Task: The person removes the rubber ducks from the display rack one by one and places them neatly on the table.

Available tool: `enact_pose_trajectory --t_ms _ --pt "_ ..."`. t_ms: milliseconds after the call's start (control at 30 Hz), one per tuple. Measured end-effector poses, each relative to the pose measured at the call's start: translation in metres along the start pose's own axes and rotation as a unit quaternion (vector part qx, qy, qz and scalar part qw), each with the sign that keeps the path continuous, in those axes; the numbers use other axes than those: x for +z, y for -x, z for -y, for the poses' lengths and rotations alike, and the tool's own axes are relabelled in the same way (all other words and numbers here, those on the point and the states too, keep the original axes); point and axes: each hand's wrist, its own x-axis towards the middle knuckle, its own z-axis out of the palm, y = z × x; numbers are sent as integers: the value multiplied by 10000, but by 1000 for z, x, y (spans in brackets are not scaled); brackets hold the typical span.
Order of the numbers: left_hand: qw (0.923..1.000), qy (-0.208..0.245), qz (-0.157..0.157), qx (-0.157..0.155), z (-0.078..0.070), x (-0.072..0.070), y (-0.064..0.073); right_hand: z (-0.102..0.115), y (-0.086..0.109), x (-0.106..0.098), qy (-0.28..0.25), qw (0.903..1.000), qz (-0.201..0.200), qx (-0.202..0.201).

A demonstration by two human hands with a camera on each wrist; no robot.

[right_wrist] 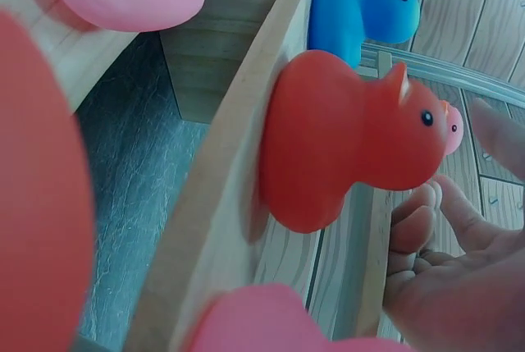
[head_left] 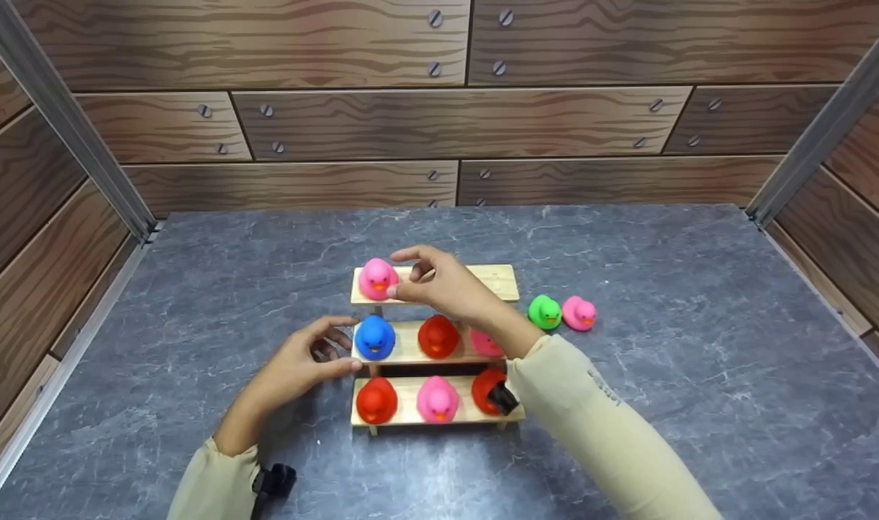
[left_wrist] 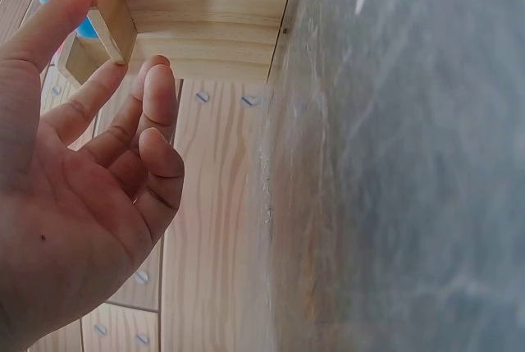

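A three-tier wooden stand (head_left: pixel 497 282) holds rubber ducks. My left hand (head_left: pixel 295 365) is at the left end of its middle tier, thumb at the front corner and index finger at the back corner, gripping across the board. The blue duck (head_left: pixel 375 337) sits right beside those fingertips. Above the top tier, my right hand (head_left: pixel 439 285) has thumb and index finger spread, the thumb tip right at the side of a pink duck (head_left: pixel 377 279). That duck stands upright at the tier's left end. In the right wrist view, the middle tier's red duck (right_wrist: pixel 328 139) is close.
A green duck (head_left: pixel 544 312) and another pink duck (head_left: pixel 579 313) stand on the grey tabletop (head_left: pixel 699 347), right of the stand. On the bottom tier are a red duck (head_left: pixel 376 400), a pink one (head_left: pixel 438 399) and a second red one, partly hidden by a black wrist device (head_left: pixel 503 398).
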Motion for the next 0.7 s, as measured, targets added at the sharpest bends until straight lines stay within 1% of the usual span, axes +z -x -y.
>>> enact_pose_trajectory --t_ms 267,533,700 --pt "10000 19 22 -24 0 0 0 1 -2 5 150 9999 23 -22" --pt "10000 13 49 -49 0 0 0 7 -2 12 204 9995 -38 243" --pt "10000 -3 51 -22 -1 0 0 10 -3 13 261 9991 -96 330"
